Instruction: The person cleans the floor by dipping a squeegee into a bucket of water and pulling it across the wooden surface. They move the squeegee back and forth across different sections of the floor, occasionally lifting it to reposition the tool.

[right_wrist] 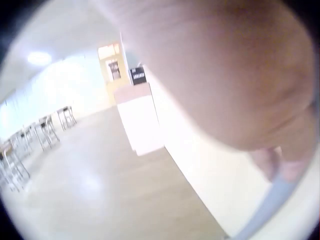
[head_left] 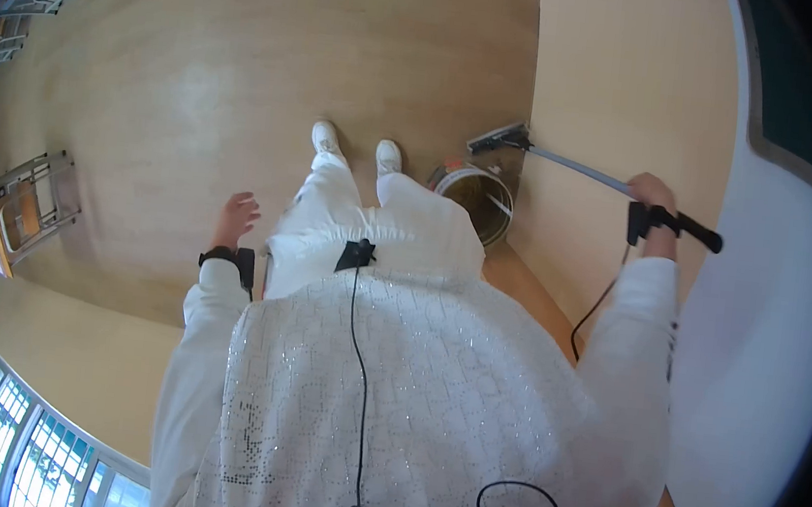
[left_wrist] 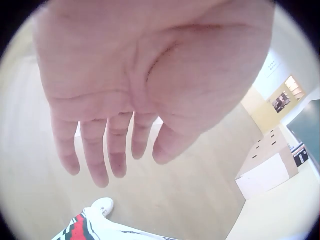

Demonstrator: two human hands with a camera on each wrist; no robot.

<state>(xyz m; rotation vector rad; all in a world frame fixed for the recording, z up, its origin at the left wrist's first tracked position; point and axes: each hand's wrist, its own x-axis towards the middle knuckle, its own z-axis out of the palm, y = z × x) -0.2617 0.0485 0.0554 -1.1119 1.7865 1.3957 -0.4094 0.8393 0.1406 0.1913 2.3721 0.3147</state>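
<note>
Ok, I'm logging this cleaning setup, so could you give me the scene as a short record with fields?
right hand: grips the pole
left hand: holds nothing, fingers relaxed
right hand position: near the black end of the pole
tool head: at the pole's far end, near the wall; floor contact unclear
bucket: on the floor, right of the white shoes; contents unclear
</note>
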